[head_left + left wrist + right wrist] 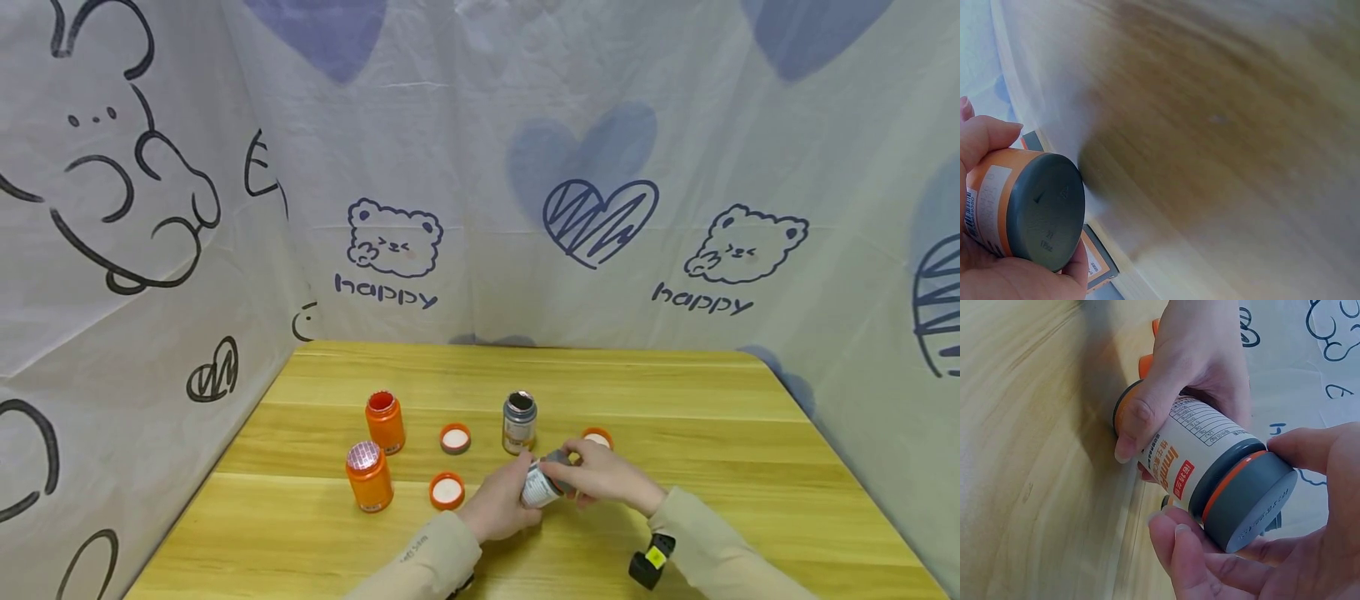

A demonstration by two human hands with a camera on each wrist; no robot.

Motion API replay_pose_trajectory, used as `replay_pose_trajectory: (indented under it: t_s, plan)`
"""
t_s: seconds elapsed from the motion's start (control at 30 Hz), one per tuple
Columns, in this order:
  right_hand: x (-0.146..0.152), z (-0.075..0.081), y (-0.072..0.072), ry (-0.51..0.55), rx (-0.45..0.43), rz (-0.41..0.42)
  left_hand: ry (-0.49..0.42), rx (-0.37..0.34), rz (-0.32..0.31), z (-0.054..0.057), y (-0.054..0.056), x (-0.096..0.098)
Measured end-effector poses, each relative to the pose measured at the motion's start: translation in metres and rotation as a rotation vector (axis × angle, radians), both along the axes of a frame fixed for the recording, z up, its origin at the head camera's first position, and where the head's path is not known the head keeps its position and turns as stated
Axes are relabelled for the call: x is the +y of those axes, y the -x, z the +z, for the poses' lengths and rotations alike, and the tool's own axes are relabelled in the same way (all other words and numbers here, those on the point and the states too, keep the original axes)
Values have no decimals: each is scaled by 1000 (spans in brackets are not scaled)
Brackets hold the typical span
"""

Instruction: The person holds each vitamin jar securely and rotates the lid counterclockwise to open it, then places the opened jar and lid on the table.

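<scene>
My left hand [498, 507] grips a supplement bottle [1175, 459] round its body, tilted above the table. The bottle has a white label with orange print; its dark grey base faces the left wrist view. At its other end, my right hand [606, 477] pinches a grey cap [1255, 501] with an orange ring between thumb and fingers. The cap sits at the bottle's mouth; whether it is threaded on cannot be told. Just beyond the hands stands an uncapped grey bottle [519, 427]. A loose cap [597, 435] lies partly behind my right hand.
To the left stand an orange bottle with an open mouth [386, 425] and an orange bottle with a foil-sealed top [371, 483]. Beside them, a grey-sided cap [455, 442] and an orange cap [447, 492] lie white inside up. Printed cloth [480, 150] hangs behind the wooden table [720, 417].
</scene>
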State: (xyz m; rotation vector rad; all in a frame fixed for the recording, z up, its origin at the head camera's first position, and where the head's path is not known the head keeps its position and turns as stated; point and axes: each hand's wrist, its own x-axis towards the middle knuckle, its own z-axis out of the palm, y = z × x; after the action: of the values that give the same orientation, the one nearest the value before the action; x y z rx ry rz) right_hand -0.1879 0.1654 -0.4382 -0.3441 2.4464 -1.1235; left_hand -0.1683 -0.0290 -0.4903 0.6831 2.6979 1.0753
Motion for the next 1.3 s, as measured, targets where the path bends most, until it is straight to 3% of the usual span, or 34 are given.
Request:
replay_pose_trajectory:
  t_s: [0.37,0.7,0.97,1.3]
  plan:
    - [5,-5,3,47,51,93,-5,-8,-1,0,0,-1]
    - [18,-15,12,-8,330,334,-6,13,0,-2,1,-1]
    - [24,-14,19,-31,492,483,3,28,4,-2,1,-1]
    - [26,-15,19,-54,559,526,-12,31,4,0,-1,-1]
